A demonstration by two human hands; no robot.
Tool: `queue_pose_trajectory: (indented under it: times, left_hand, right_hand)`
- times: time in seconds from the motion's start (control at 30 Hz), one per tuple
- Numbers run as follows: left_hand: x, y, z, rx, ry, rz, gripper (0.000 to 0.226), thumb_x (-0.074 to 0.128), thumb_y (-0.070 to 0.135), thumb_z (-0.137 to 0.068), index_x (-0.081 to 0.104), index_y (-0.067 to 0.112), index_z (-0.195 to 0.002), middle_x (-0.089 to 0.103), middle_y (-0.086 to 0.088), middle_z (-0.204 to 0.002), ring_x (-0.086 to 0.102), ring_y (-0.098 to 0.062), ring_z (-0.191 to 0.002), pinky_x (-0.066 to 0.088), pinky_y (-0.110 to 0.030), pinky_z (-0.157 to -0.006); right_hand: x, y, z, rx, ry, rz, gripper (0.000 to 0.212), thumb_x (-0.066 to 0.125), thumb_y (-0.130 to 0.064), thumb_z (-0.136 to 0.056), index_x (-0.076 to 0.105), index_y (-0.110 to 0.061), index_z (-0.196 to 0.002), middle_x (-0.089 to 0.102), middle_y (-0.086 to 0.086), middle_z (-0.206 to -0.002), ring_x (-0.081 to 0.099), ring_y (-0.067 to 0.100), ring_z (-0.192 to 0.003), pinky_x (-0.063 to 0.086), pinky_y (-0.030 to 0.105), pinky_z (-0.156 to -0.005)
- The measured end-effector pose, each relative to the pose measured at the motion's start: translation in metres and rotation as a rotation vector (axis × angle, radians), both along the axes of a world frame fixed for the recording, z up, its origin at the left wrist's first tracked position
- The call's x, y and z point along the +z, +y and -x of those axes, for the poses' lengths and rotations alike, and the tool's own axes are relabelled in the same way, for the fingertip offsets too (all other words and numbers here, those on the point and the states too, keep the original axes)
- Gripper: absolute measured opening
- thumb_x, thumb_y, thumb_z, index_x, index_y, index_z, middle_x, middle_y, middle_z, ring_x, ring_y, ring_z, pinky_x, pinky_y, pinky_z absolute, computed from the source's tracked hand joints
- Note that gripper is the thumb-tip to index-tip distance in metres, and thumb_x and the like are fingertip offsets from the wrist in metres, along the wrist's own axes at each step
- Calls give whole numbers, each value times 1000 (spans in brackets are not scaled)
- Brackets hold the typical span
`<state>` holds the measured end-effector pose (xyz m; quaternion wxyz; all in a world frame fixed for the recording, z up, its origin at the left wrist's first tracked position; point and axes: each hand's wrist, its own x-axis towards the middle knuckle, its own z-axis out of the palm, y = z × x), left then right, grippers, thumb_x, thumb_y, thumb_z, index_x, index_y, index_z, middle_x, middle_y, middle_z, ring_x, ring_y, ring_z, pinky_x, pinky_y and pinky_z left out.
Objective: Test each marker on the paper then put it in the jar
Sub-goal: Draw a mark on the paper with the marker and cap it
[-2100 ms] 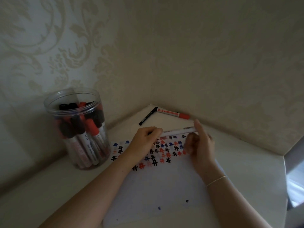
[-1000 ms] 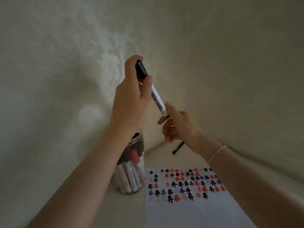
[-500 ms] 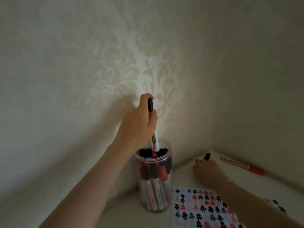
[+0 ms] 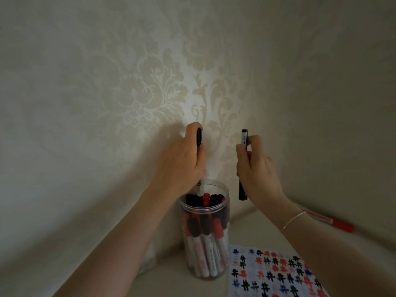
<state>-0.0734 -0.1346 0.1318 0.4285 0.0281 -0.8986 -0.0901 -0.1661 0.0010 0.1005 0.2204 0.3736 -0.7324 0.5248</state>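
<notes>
Step in hand: the left hand (image 4: 182,163) lowers a tested black-capped marker (image 4: 199,137) into the jar (image 4: 204,236); by judgement the drop is nearly due.
Left grip: fingers curled round the marker's barrel, cap up, its lower end just inside the jar's rim.
Right grip: the right hand (image 4: 256,168) pinches a thin black pen (image 4: 243,166), held upright beside the jar and clear of it.
Jar: stands on the counter (image 4: 171,284) against the wall, already crowded with red and black markers.
Doing it well: aim the tip at a gap between the caps, keep the barrel near upright, release only once it slides down.
Risk: a tilted marker may catch on the caps and stay proud.
Paper (image 4: 272,273): just right of the jar, covered in hash marks.
Left over: a red marker (image 4: 330,221) lies on the counter behind the right wrist.
</notes>
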Motion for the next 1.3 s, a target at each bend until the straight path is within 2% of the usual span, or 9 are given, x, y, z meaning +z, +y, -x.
queue_pose_trajectory:
  times: [0.2, 0.27, 0.3, 0.4, 0.57, 0.77, 0.97, 1.1, 1.3]
  left_hand:
    - [-5, 4, 0, -58, -56, 59, 32, 43, 23, -100, 38, 11, -129, 45, 7, -57, 42, -7, -40, 37, -23, -40]
    - [-6, 4, 0, -72, -77, 100, 31, 43, 25, -100, 38, 13, -128, 43, 9, -56, 40, -7, -40, 29, -19, -39]
    - [-6, 4, 0, -75, -81, 116, 30, 44, 25, -100, 38, 14, -127, 42, 9, -55, 40, -7, -40, 28, -18, -40]
    - [-3, 4, -2, -69, -73, 151, 29, 45, 25, -100, 41, 14, -126, 37, 11, -54, 41, -9, -41, 34, -24, -39]
    - [-3, -3, -9, -30, 10, 158, 27, 45, 22, -98, 44, 13, -123, 33, 16, -55, 41, -6, -41, 38, -26, -39]
    - [-13, -13, -8, -53, 56, 124, 28, 39, 30, -97, 37, 19, -122, 43, 12, -55, 44, -7, -40, 41, -28, -38]
    - [-20, -9, -20, -179, 217, 94, 28, 39, 28, -96, 34, 20, -122, 46, 9, -53, 38, -5, -37, 33, -19, -36]
    - [-19, -6, -27, -313, 311, 159, 27, 40, 27, -97, 37, 15, -122, 54, -1, -55, 50, -12, -41, 42, -34, -37]
    - [-17, 3, -41, -445, 448, 133, 27, 37, 28, -100, 42, 10, -119, 57, -5, -61, 55, -14, -48, 44, -35, -42]
  right_hand:
    - [9, -4, -13, 95, -48, -5, 13, 35, -31, -101, 44, -21, -103, 58, 17, -66, 56, 30, -58, 50, 43, -54]
    - [9, -3, -15, 141, -77, 18, 13, 36, -28, -101, 45, -19, -104, 57, 20, -65, 57, 32, -57, 51, 32, -47]
    - [8, -4, -14, 153, -81, 18, 13, 36, -26, -101, 45, -18, -103, 55, 19, -64, 57, 29, -55, 47, 25, -43]
    - [3, -6, -8, 114, -70, -115, 8, 42, -25, -99, 47, -18, -97, 50, 4, -65, 48, 19, -52, 36, 27, -46]
    - [-6, -17, 2, 176, -423, -437, 33, 75, -32, -76, 47, -15, -74, 48, -1, -65, 42, 11, -51, 34, 20, -45]
    - [0, -23, 4, 241, -661, -538, 22, 74, -19, -77, 59, -4, -81, 41, 2, -53, 34, 12, -40, 30, 20, -39]
    - [3, -7, -11, 263, -545, -539, 6, 68, -4, -79, 68, -6, -85, 51, 1, -54, 41, 6, -36, 35, 19, -38]
    - [4, 8, -27, 321, -505, -482, 10, 63, 3, -81, 65, 4, -91, 50, -1, -53, 41, -1, -31, 35, 13, -37]
    - [0, 12, -43, 392, -478, -471, 12, 60, 3, -80, 65, -3, -90, 55, 10, -68, 50, 10, -45, 43, 16, -44]
